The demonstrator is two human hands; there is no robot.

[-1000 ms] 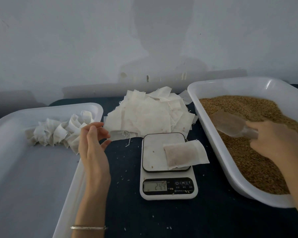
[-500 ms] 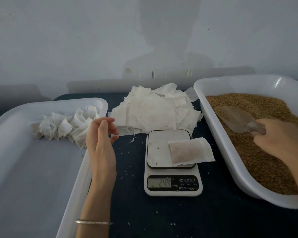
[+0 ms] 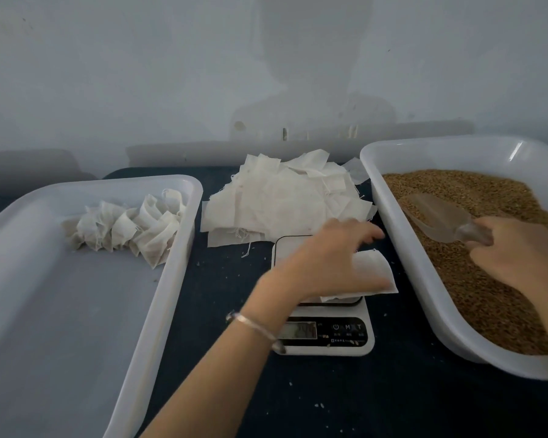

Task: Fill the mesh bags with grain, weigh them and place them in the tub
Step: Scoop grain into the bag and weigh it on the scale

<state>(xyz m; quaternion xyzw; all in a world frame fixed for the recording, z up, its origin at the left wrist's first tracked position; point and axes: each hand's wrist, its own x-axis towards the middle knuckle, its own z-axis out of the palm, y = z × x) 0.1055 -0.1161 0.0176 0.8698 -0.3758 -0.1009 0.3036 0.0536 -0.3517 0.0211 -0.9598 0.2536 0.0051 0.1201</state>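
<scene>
Left hand spread flat over bag on scale – likely to lift it – right hand at 3 o'clock grips scoop in grain, ready for refill.

left hand over bag on scale | right hand holds scoop

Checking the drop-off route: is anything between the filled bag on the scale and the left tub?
Nothing visible: only bare dark tabletop lies between the filled white mesh bag under the left hand and the white plastic tub's low rim.
</scene>
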